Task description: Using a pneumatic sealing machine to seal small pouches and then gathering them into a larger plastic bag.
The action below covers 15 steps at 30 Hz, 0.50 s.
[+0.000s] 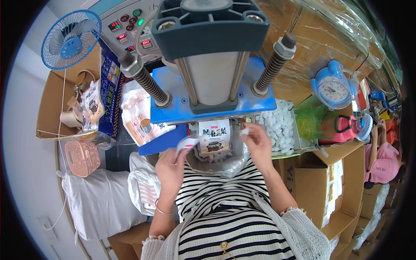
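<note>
My left hand (170,168) is closed on a white pouch (188,143) with a red mark, seen nearly edge-on. Between the fingertips of my right hand (260,142) is a small white piece (245,131), too small to make out fully. In front of me, under the blue plate of a press (212,113), a printed white pouch (214,136) with a pot picture stands upright, apart from both hands. Below it a clear plastic bag (229,168) hangs open at my lap, with white pieces inside.
At left are a stack of printed pouches (138,115), a cardboard box (52,102), a pink basket (82,158) and a blue fan (71,45). To the right stand a tray of small white pieces (277,128), a blue clock (333,88) and an open carton (305,184). Another person (383,160) works far right.
</note>
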Each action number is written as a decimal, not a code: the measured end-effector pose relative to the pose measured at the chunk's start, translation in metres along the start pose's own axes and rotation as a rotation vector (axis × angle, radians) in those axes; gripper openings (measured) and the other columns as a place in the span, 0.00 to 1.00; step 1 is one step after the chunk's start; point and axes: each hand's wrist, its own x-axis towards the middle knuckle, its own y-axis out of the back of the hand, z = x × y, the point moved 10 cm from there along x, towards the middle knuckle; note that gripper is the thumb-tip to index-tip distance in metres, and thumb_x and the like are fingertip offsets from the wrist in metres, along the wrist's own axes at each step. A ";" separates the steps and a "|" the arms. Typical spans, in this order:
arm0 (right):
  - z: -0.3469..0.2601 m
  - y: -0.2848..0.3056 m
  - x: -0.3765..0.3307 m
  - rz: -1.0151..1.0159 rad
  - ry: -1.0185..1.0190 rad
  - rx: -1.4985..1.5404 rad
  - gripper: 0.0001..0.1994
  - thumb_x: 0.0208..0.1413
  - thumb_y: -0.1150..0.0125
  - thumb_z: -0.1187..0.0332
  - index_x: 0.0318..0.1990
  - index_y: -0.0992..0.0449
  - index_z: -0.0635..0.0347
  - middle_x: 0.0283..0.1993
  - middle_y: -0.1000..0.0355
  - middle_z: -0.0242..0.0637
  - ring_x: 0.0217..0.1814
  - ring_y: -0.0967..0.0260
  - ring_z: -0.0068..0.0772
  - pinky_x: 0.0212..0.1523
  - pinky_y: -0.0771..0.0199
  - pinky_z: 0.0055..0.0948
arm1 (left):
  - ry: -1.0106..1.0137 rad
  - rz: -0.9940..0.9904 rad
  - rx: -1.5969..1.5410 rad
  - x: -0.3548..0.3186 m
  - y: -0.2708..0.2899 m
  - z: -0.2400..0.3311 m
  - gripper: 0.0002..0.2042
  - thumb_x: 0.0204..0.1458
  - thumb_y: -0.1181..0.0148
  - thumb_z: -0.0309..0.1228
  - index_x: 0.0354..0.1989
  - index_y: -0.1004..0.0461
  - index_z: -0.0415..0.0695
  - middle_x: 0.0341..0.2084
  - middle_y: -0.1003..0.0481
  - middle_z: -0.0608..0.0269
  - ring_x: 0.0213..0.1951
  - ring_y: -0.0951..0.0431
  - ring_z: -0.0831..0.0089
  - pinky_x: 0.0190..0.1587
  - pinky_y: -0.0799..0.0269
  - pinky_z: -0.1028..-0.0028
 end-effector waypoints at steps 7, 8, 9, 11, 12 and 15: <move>-0.023 -0.073 0.006 -0.368 0.174 -0.260 0.18 0.54 0.40 0.76 0.54 0.27 0.60 0.43 0.27 0.36 0.43 0.31 0.25 0.47 0.30 0.25 | 0.149 -0.299 -0.550 -0.014 -0.077 0.013 0.10 0.52 0.35 0.31 0.33 0.21 0.35 0.26 0.21 0.62 0.28 0.25 0.79 0.32 0.30 0.78; -0.017 -0.073 0.007 -0.368 0.176 -0.261 0.18 0.54 0.40 0.76 0.54 0.27 0.60 0.43 0.27 0.36 0.43 0.31 0.25 0.47 0.30 0.25 | 0.211 -0.356 -0.652 -0.016 -0.092 0.009 0.10 0.54 0.36 0.31 0.33 0.22 0.34 0.27 0.21 0.65 0.28 0.27 0.84 0.31 0.32 0.81; -0.001 -0.070 0.011 -0.346 0.070 -0.154 0.19 0.54 0.39 0.75 0.54 0.27 0.60 0.43 0.27 0.37 0.44 0.31 0.28 0.47 0.30 0.26 | 0.208 -0.355 -0.653 -0.014 -0.098 0.008 0.10 0.54 0.36 0.31 0.33 0.22 0.34 0.27 0.21 0.65 0.28 0.27 0.84 0.31 0.32 0.81; 0.024 -0.067 0.014 -0.301 -0.145 0.060 0.19 0.54 0.39 0.73 0.55 0.28 0.59 0.42 0.27 0.40 0.45 0.30 0.34 0.48 0.31 0.29 | 0.222 -0.375 -0.794 -0.013 -0.112 0.006 0.11 0.55 0.37 0.32 0.36 0.21 0.33 0.28 0.20 0.65 0.28 0.27 0.86 0.31 0.32 0.82; 0.024 -0.064 0.014 -0.303 -0.145 0.058 0.19 0.54 0.39 0.73 0.55 0.28 0.59 0.42 0.27 0.40 0.45 0.30 0.34 0.48 0.31 0.29 | 0.230 -0.384 -0.866 -0.012 -0.119 0.004 0.12 0.56 0.38 0.32 0.37 0.21 0.33 0.29 0.20 0.65 0.28 0.28 0.87 0.31 0.32 0.82; -0.022 -0.019 0.021 -0.034 0.261 -0.513 0.18 0.53 0.42 0.74 0.52 0.28 0.62 0.39 0.28 0.42 0.44 0.31 0.43 0.48 0.31 0.36 | 0.333 -0.405 -0.940 0.022 -0.142 -0.024 0.13 0.56 0.37 0.33 0.38 0.21 0.33 0.29 0.20 0.66 0.29 0.27 0.87 0.31 0.31 0.82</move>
